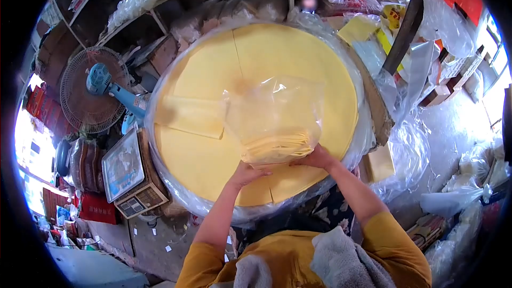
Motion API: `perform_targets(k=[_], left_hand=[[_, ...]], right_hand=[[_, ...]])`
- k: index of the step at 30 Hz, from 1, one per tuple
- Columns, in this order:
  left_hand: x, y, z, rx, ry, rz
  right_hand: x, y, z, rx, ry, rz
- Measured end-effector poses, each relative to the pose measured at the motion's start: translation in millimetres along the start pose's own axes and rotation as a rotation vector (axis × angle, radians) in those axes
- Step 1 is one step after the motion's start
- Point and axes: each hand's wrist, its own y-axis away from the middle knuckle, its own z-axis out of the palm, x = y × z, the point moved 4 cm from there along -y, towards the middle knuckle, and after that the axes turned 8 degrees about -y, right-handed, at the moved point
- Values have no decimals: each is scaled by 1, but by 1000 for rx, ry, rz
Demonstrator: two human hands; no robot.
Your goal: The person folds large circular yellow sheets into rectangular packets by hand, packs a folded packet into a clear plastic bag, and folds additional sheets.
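Observation:
A clear plastic bag (pixel 288 96) with a stack of folded yellow sheets (pixel 277 146) inside lies near the front of a large round yellow surface (pixel 202 170). My left hand (pixel 248 174) grips the near left corner of the bagged stack, its fingers reaching along the near edge. At the near right corner, my right hand (pixel 317 158) holds the same stack, with its fingertips partly under the edge. The bag's upper part spreads loosely away from me. Another folded yellow sheet (pixel 194 117) lies flat to the left of the bag.
Plastic film (pixel 160 162) wraps the round surface's rim. On the left stand a blue fan (pixel 101 82) and a weighing scale (pixel 124 162). Shelves (pixel 154 16) with plastic-wrapped goods rise behind. A dark wooden post (pixel 406 32) leans at the right, near plastic bags and boxes.

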Motion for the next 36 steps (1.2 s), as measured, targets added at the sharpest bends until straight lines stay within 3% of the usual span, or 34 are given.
perform_targets(k=[1,4,7,11,13,16,20,24,27,30,33,36], left_hand=[[24,11,7,81,-14,-82],[10,3,9,67,-1,-16],[0,-2,10,92,-11,-80],[15,5,8,48,-173,40],[56,18,5,58,-241,78],[107,33,1,251,283,311],[86,21,-10,228,-129,72],[40,13,0,176,-171,47],[25,11,14,97,286,-100],[-4,1,10,114,136,-28],[71,24,5,194,-324,26],[81,28,-3,203,3,107]], right_hand=[[4,-2,1,1,22,-42],[10,-1,0,5,52,-34],[-13,3,-6,-31,-59,-22],[-89,19,-23,144,-177,-289],[-103,16,-24,119,-74,-206],[-100,12,-23,150,-4,-186],[-73,9,-12,129,-115,-142],[-31,8,-2,156,-105,5],[-13,13,2,160,6,112],[-10,15,1,157,-6,123],[-19,16,-7,160,47,21],[-35,21,-14,190,97,-36]])
